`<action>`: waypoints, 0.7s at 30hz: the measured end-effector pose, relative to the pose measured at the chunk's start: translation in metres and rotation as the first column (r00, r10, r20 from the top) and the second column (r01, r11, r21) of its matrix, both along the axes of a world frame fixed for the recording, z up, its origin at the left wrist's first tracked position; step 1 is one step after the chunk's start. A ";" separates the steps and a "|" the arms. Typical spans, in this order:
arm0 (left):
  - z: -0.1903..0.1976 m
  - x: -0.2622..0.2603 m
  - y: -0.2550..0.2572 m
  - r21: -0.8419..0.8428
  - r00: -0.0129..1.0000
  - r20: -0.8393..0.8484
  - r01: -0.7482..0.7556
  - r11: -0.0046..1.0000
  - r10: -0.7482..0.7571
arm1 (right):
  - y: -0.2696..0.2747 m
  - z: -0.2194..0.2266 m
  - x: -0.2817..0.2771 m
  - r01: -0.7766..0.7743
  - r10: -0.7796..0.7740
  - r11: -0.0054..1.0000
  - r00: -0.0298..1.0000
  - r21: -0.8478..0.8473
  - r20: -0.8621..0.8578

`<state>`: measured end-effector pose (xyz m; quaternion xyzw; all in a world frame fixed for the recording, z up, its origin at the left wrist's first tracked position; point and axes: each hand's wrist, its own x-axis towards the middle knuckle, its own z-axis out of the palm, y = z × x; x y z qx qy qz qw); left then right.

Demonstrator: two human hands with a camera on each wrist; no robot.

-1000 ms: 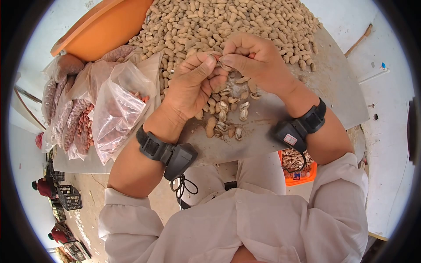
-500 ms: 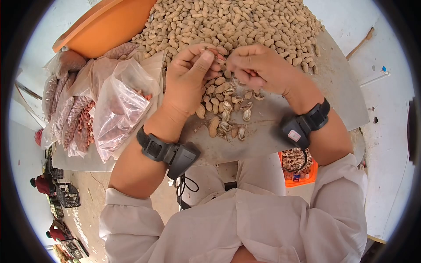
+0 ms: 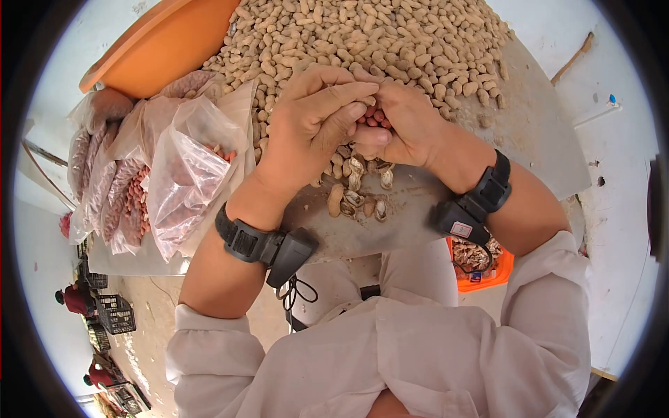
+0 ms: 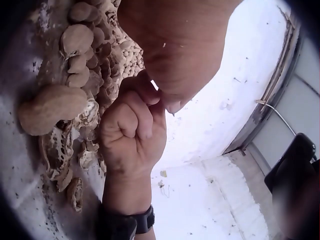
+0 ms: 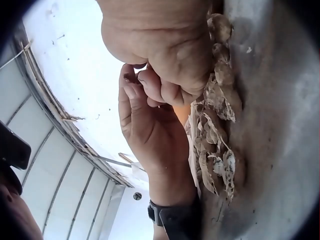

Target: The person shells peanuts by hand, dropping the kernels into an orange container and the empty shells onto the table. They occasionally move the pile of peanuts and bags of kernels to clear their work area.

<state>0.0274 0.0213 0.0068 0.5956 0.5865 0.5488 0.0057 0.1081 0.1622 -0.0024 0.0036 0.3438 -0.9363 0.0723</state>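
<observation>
In the head view the left hand (image 3: 306, 125) pinches a piece of peanut shell (image 3: 366, 102) between thumb and fingers. Against it, the right hand (image 3: 408, 129) is curled round several red peanut kernels (image 3: 375, 118) lying in its palm. The two hands meet over the near edge of a heap of unshelled peanuts (image 3: 362, 35). Split shells (image 3: 355, 177) and a whole peanut (image 3: 336, 200) lie on the table (image 3: 411, 216) below them. The left wrist view shows the right hand (image 4: 132, 130) with curled fingers; the right wrist view shows the left hand (image 5: 155, 130) with fingertips together.
An orange basin (image 3: 164, 49) stands at the back left. Plastic bags of red kernels (image 3: 136, 198) and an open clear bag (image 3: 191, 174) lie on the table's left. Below the table edge is an orange container (image 3: 496, 273) of shells. Two people in red and black crates (image 3: 115, 313) appear far left.
The right hand drew away from the left, then came back against it. Its palm has turned so that the red kernels show, and the left fingers now reach over them.
</observation>
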 end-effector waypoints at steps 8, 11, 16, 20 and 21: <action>0.001 0.002 0.001 0.052 0.948 0.318 -0.019 0.998 0.001 | -0.001 0.001 0.001 0.031 -0.030 0.999 0.999 0.043 -0.010; 0.000 0.003 0.002 0.051 0.937 0.349 -0.006 0.999 -0.012 | 0.000 -0.001 0.000 0.007 -0.006 0.999 1.000 0.054 -0.012; -0.001 -0.003 0.001 -0.011 0.999 0.029 -0.044 0.999 0.045 | 0.000 -0.006 -0.001 -0.046 0.046 0.999 0.999 -0.009 -0.012; 0.004 0.003 0.000 -0.031 0.881 0.470 -0.037 0.999 0.047 | -0.003 0.000 0.002 -0.017 0.017 1.000 1.000 0.010 0.020; 0.002 0.001 0.001 -0.003 0.813 0.580 -0.057 0.998 0.049 | -0.003 0.002 0.002 0.002 -0.003 1.000 0.999 0.027 0.041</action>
